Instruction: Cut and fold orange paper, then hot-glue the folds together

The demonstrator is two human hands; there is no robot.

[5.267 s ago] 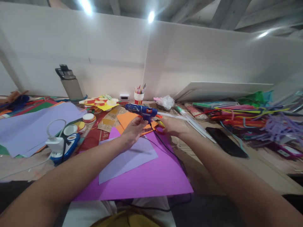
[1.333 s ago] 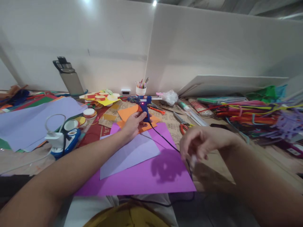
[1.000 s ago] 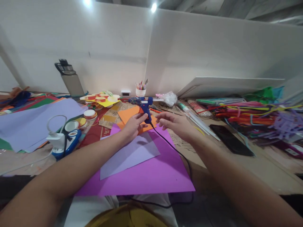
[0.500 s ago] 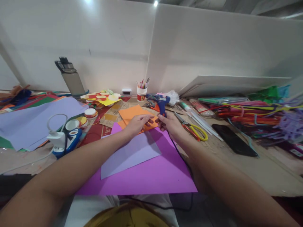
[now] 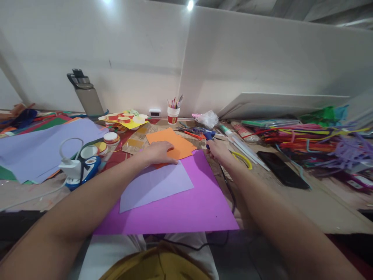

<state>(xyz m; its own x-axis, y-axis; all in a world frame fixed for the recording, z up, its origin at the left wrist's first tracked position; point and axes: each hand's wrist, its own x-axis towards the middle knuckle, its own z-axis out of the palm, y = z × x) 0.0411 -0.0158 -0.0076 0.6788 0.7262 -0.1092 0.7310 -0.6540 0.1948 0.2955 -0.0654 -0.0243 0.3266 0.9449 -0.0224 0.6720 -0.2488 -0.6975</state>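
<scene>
My right hand [image 5: 218,151] is closed round the handle of a blue glue gun [image 5: 209,135], held low over the table beyond the paper. A black cord runs from it toward the table's front edge. Fingers apart, my left hand [image 5: 161,152] lies over the orange paper [image 5: 176,142] and the top of a lavender sheet [image 5: 157,186]. Both sheets rest on a larger purple sheet [image 5: 204,210]. The yellow handle of the scissors [image 5: 244,158] shows to the right of my right wrist; the rest of them is mostly hidden.
A black phone [image 5: 282,170] and clear glue sticks [image 5: 252,149] lie on the right, near a heap of pipe cleaners [image 5: 309,142]. At the left are a blue power strip [image 5: 84,173], tape rolls [image 5: 111,138] and a bottle [image 5: 89,97]. A pen cup [image 5: 173,112] stands at the back.
The glue gun has passed from my left hand to my right, then moved right and down toward the table. My left hand has let go and shifted left onto the paper.
</scene>
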